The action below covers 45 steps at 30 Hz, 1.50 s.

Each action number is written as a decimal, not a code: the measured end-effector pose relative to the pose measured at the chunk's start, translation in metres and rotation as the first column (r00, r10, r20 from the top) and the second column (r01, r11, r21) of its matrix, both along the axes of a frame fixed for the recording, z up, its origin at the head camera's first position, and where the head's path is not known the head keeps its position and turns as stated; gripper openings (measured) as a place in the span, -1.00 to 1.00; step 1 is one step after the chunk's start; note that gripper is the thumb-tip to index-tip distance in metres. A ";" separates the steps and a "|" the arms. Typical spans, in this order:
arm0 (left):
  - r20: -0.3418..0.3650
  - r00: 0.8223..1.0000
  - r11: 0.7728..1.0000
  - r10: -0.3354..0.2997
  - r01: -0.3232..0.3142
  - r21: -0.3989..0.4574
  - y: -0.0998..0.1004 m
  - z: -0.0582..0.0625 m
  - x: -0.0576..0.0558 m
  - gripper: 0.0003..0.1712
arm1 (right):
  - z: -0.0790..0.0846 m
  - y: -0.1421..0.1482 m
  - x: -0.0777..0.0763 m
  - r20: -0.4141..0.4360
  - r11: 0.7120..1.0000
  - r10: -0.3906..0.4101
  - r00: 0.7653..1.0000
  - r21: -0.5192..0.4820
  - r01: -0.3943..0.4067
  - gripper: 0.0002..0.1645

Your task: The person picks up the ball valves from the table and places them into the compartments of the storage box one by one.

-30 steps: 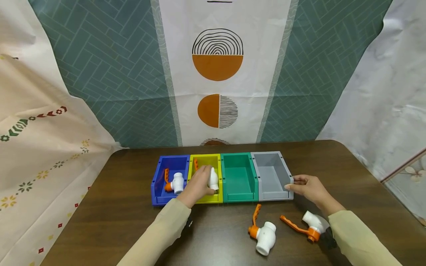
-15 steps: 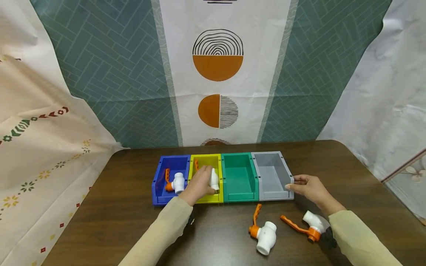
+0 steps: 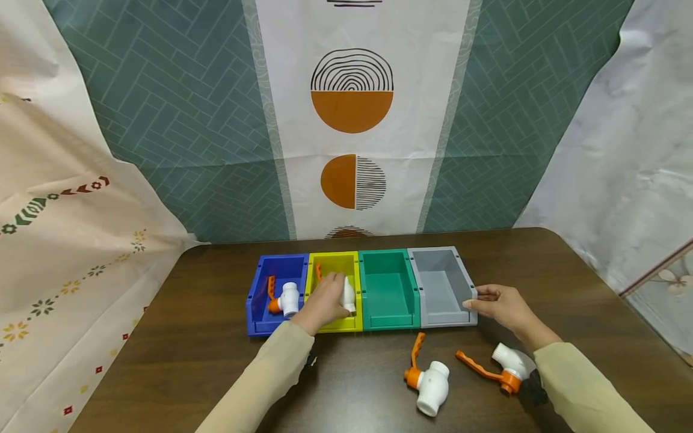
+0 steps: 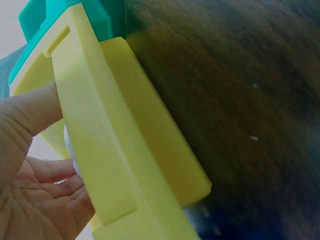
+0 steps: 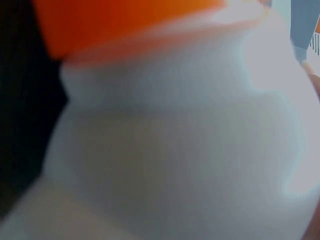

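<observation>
My left hand (image 3: 325,304) reaches into the yellow bin (image 3: 335,325) and grips a white ball valve (image 3: 348,296) with an orange lever, partly hidden by the hand. In the left wrist view, thumb and fingers of the left hand (image 4: 35,165) pass behind the yellow front wall (image 4: 100,120), and a sliver of white shows between them. At the row's right end, my right hand (image 3: 503,307) pinches the side wall of the grey bin (image 3: 449,319), thumb inside. Below that wrist lies another ball valve (image 3: 511,364), which fills the right wrist view as a blurred white body (image 5: 175,150).
The blue bin (image 3: 262,328) holds one white valve (image 3: 289,299). Between the yellow and grey bins stands the green bin (image 3: 391,322). One more valve (image 3: 433,388) lies on the dark wooden table (image 3: 178,361), in front of the bins. Patterned cloths hang behind and beside the table.
Hardly anything differs: the left hand stays at the valve in the yellow bin, the right hand stays on the grey bin, and the head view shifts slightly.
</observation>
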<state>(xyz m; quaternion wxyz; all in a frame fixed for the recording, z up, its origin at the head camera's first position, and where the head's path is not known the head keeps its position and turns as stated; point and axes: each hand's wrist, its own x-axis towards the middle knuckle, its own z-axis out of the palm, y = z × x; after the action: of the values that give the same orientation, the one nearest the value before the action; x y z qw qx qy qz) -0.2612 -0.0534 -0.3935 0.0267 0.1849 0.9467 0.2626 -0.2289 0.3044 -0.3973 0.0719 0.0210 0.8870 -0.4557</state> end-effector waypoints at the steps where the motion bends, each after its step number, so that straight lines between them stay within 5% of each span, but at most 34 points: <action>1: 0.004 1.000 1.000 0.000 0.000 -0.003 0.000 0.000 0.000 -0.20 | 0.000 0.000 0.000 0.003 1.000 -0.003 1.000 -0.003 0.003 -0.23; 26: 0.154 0.988 1.000 0.015 -0.013 -0.014 0.000 0.005 -0.004 -0.15 | 0.000 -0.001 0.001 0.021 1.000 -0.004 1.000 -0.013 0.004 -0.16; 45: 0.179 0.983 0.998 0.029 -0.019 -0.053 0.002 0.008 -0.011 -0.21 | -0.003 0.001 0.001 0.025 1.000 -0.006 1.000 -0.016 0.006 -0.12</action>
<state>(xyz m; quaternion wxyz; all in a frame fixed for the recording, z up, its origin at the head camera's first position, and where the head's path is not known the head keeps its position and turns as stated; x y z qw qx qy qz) -0.2721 -0.0510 -0.3855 0.1136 0.1482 0.9490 0.2540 -0.2284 0.3056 -0.4004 0.0818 0.0287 0.8822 -0.4628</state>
